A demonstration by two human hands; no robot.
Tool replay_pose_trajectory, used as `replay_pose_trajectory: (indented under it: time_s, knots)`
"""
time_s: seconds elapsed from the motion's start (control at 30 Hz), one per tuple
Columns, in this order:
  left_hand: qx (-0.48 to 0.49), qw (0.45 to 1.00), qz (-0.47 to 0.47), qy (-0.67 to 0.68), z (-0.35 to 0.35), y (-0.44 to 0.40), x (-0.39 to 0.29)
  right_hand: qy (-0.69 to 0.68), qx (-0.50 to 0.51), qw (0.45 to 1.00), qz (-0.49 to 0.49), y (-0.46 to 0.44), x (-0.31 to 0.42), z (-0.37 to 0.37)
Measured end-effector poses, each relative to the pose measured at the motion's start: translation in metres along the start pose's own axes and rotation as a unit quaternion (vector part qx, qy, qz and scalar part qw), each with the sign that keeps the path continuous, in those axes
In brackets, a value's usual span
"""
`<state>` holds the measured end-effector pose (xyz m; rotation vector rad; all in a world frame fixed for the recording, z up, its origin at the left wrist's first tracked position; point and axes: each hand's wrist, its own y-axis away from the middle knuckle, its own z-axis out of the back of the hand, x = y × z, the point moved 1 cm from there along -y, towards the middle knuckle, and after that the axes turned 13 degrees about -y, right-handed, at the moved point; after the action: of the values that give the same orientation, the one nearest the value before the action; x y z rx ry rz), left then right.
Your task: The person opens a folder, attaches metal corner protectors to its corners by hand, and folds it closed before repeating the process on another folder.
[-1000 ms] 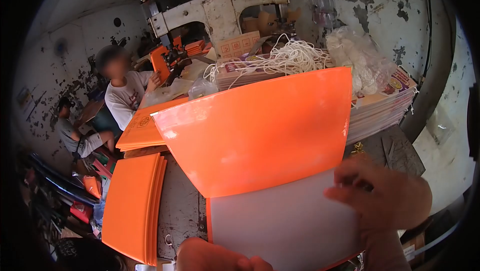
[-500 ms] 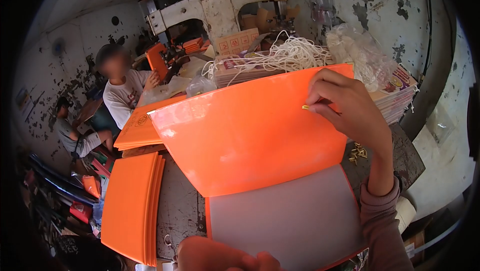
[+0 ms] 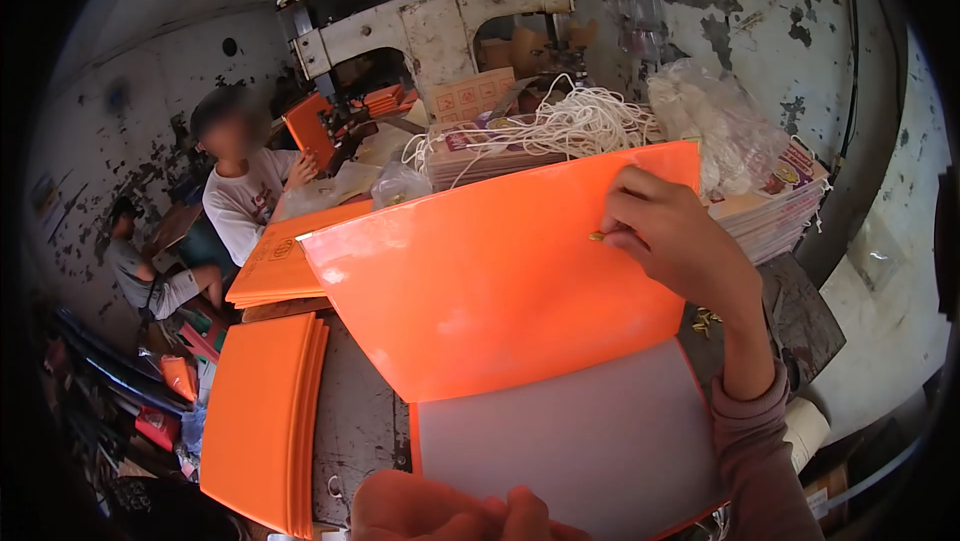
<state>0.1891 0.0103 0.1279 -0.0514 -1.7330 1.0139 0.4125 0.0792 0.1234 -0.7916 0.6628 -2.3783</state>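
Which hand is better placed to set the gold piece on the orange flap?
Likely the right hand: it pinches the gold piece near the orange flap; the left hand sits lower, farther away.

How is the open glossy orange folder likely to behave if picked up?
The folder is probably fairly stiff, since its raised cover shows no sag. It may feel slippery, given shiny highlights. The cover could swing, being angled up from the grey inner panel.

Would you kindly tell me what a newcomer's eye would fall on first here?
Probably the open orange folder in the middle, with the right hand in front of it pinching a small gold piece. Next might come the stack of orange folders at the lower left and the tangle of white cord behind the open one.
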Motion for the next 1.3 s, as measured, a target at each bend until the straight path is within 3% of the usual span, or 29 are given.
replay_pose_trajectory:
  time_s: [0.13,0.33,0.4,0.6,0.8,0.9,0.97,1.03,1.1,1.3]
  knots:
    - [0.016,0.996,0.062,-0.060,0.000,0.000,-0.004,0.003,0.002,1.000,0.003,0.000,0.001,-0.002]
    - [0.008,1.000,0.010,-0.011,-0.003,0.002,0.000,0.008,0.003,1.000,0.018,-0.003,0.001,-0.006]
    - [0.002,0.999,0.021,-0.030,0.001,0.001,-0.002,-0.042,-0.050,0.995,0.081,-0.007,0.002,-0.012]
    - [0.041,0.995,0.039,-0.084,0.014,0.000,0.021,-0.040,-0.054,0.991,0.119,-0.010,-0.001,-0.031]
    - [0.025,0.990,0.062,-0.127,0.025,0.003,0.024,-0.028,-0.016,0.996,0.083,-0.008,0.002,-0.031]
    - [0.014,0.988,0.090,-0.127,0.033,0.004,0.028,-0.024,-0.043,0.998,0.046,-0.008,0.005,-0.031]
    - [0.007,0.989,0.108,-0.098,0.034,0.006,0.029,-0.024,-0.044,0.998,0.043,-0.008,0.005,-0.029]
    - [-0.079,0.977,0.157,-0.121,0.030,0.008,0.030,-0.024,-0.045,0.998,0.041,-0.007,0.004,-0.029]
    - [-0.066,0.974,0.160,-0.146,0.032,0.007,0.030,-0.009,0.005,0.996,0.084,-0.006,0.001,-0.032]
    - [-0.078,0.974,0.168,-0.129,0.031,0.007,0.030,-0.057,-0.018,0.996,0.064,-0.008,0.004,-0.032]
